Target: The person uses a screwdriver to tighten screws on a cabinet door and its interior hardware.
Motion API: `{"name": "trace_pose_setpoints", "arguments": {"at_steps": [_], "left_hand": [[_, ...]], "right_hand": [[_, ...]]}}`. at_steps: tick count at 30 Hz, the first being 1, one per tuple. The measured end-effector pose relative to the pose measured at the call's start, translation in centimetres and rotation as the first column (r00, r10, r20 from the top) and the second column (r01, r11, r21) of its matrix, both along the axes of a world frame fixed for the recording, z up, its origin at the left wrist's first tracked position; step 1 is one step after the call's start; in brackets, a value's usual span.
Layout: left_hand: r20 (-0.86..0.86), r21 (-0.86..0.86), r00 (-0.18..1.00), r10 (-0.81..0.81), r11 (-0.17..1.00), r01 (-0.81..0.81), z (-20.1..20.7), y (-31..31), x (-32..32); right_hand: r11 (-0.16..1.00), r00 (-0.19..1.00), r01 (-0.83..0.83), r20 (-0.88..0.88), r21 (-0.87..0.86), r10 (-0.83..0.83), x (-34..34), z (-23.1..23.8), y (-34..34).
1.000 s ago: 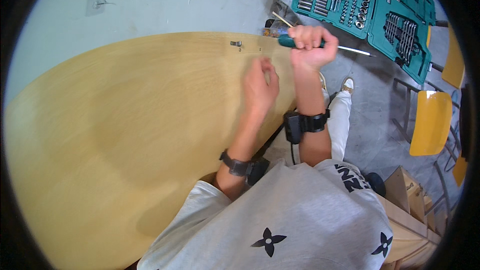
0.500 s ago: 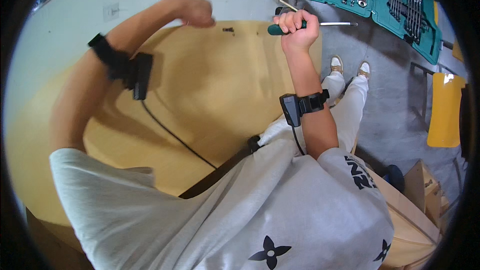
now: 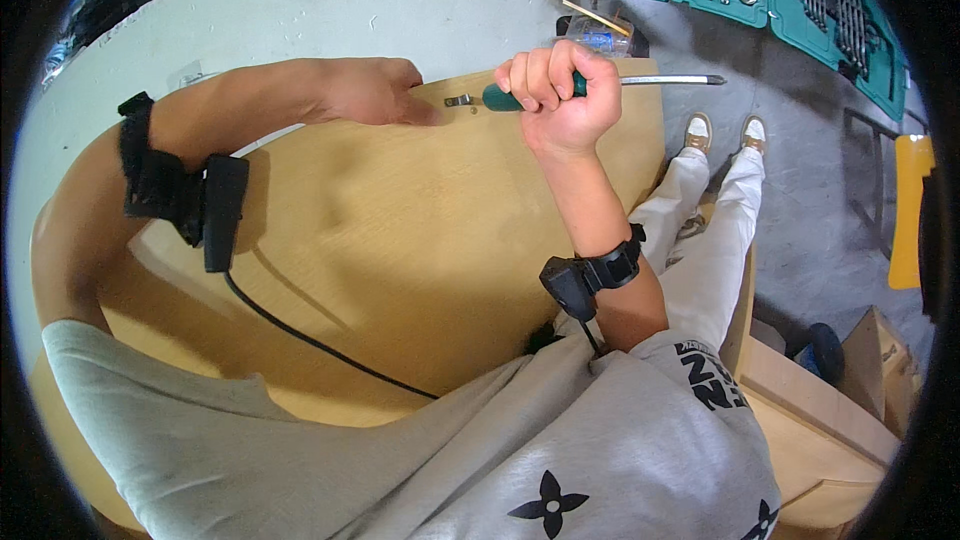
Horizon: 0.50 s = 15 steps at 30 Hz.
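My right hand is wrapped around the green handle of a screwdriver, whose metal shaft points right, past the edge of a light wooden panel. Left of the handle's end, a small metal fitting lies on the panel near its far edge, with a tiny screw-like piece just beside it. My left hand reaches over that far edge, knuckles up, close to the left of the fitting. Its fingertips are blurred and partly hidden, so I cannot make out whether they hold anything.
A green tool case with sockets and wrenches lies open at the far right. Past the panel stands a clear container with a thin stick across it. A pale surface stretches along the far side; a yellow panel is at right.
My left hand has come down toward the panel's far edge, close to the metal fitting. My right hand, still holding the screwdriver, has shifted left toward the fitting. The view has shifted somewhat.
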<state>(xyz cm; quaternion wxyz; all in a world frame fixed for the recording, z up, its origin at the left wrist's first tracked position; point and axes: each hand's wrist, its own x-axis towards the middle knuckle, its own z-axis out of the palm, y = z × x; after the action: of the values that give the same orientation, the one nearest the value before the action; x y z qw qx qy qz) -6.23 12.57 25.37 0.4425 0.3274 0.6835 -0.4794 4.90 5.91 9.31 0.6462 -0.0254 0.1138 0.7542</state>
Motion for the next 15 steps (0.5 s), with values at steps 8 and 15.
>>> {"name": "trace_pose_setpoints", "arguments": {"at_steps": [8,15], "left_hand": [[-0.049,0.017,0.997,-0.063,0.998,0.064,-0.6,-0.1,0.5],[-0.011,-0.141,0.997,-0.081,0.987,0.078,-0.4,0.8,1.9]], "right_hand": [[0.999,0.998,-0.036,0.046,0.003,0.035,-1.8,-0.6,-1.1],[0.997,0.994,-0.035,0.106,0.062,0.028,-0.9,0.4,-0.1]]}}
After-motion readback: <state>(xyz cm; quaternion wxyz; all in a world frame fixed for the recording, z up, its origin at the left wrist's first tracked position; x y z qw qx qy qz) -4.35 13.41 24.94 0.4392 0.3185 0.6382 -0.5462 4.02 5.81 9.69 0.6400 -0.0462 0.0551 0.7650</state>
